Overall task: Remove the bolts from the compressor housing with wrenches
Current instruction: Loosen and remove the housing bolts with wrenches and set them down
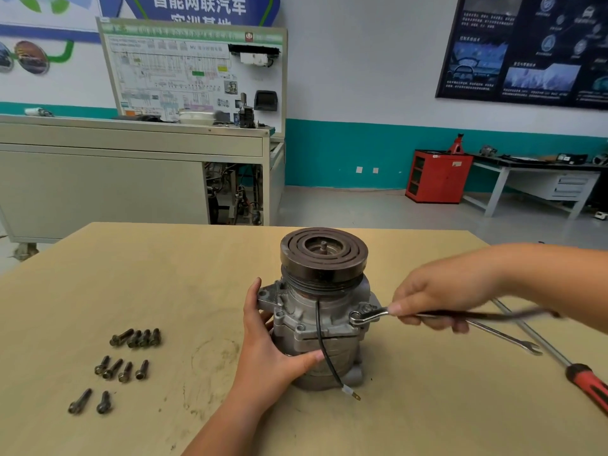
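Dull cast-metal compressor housing (pixel 316 320), shiny steel wrench (pixel 365 316), matt wooden table (pixel 164 274)

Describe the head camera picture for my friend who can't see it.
A person's left hand steadies a grey compressor standing on a table, while the right hand holds a wrench to its side flange. Ten loose bolts lie to the left.

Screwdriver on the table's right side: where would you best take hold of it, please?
Grip the screwdriver by its red-and-black handle, coming from above: it lies flat on the table, handle nearest you, and the thin shaft lies close beside a spare wrench.
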Motion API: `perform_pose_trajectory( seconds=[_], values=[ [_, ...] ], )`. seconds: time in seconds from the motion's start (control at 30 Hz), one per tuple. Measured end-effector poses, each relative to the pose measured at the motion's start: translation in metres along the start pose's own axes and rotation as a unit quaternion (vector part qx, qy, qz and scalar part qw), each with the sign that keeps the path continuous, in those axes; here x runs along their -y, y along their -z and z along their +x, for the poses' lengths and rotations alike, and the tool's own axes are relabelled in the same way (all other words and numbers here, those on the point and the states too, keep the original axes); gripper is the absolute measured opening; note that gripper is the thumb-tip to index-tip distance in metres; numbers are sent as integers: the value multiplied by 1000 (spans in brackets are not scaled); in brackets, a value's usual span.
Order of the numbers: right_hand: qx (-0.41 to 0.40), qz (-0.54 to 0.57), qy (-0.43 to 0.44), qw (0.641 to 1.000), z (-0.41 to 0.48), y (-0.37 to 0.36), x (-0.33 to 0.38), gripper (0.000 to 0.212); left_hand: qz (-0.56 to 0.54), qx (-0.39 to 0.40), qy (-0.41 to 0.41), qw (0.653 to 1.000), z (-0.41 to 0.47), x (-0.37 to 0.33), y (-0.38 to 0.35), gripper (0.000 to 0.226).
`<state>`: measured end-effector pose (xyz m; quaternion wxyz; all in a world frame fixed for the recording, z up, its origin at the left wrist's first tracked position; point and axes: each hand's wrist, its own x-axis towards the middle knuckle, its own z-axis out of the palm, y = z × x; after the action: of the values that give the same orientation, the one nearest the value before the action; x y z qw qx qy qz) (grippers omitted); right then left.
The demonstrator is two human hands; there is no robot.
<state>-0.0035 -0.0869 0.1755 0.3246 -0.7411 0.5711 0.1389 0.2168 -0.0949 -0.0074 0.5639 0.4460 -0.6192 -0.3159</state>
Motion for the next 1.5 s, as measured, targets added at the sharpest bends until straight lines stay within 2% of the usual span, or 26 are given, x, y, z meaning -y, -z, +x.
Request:
perform_pose_trajectory(
  seconds=[0.07, 0.13, 0.17, 0.27, 0.4, 0.5, 0.6, 0.87, 1.0, 1.07, 1.1, 1.17, 1.23, 1.3, 1.37, 1.43, 1.5],
  values=[
    [-55, -129, 11, 990, 8, 11, -1, 29, -1, 0, 1, 1000, 0, -1, 0, 124],
    [-76, -161, 24, 984, 12, 15, -6, 21, -4, 2, 1, 1000, -1, -2, 0, 123],
    [-69, -141, 26, 987, 12, 15, -9, 20, -7, 4, 0, 1000, -1, -4, 0, 123],
    [3, 41, 35, 999, 2, 9, -21, 22, -10, 4, -1, 1000, -1, -4, 0, 122],
    [35, 281, 84, 955, -7, -23, -24, 18, -6, 5, -1, 1000, -1, -5, 1, 122],
    [31, 379, 94, 920, -8, -44, -13, 17, -5, 4, -3, 1000, -1, -4, 1, 123],
    [10, 414, 85, 906, -6, -51, -5, 20, -5, 4, -8, 1000, -1, -4, 0, 122],
    [-8, 392, 51, 918, 1, -47, 3, 23, -3, 3, -6, 1000, -1, -5, 0, 122],
    [30, 340, 35, 939, 5, -42, 6, 25, -1, 2, -7, 1000, -1, -5, 0, 122],
    [48, 247, 18, 968, 4, -26, 1, 28, 2, -1, -6, 1000, -1, -4, 1, 122],
    [30, 171, 5, 985, 3, -16, -1, 31, 2, -1, -6, 1000, -1, -4, 0, 122],
    [-52, -3, -11, 999, 6, -1, -4, 36, -1, 1, -4, 1000, -1, -2, 0, 124],
    [-142, -95, 13, 985, 13, 8, -7, 30, -6, 3, -2, 1000, -1, -2, 0, 126],
    [-160, -110, 36, 980, 15, 15, -9, 23, -12, 4, -1, 1000, -1, -2, 0, 128],
    [-113, -86, 26, 989, 9, 21, -14, 20, -19, 4, 2, 1000, -1, 0, -1, 129],
    [-52, -10, 26, 998, 2, 17, -23, 19, -23, 3, 7, 1000, -1, 0, -1, 131],
    [0, 110, 57, 992, -3, 0, -29, 21, -26, 2, 7, 1000, 1, 1, -1, 131]
  ],
)
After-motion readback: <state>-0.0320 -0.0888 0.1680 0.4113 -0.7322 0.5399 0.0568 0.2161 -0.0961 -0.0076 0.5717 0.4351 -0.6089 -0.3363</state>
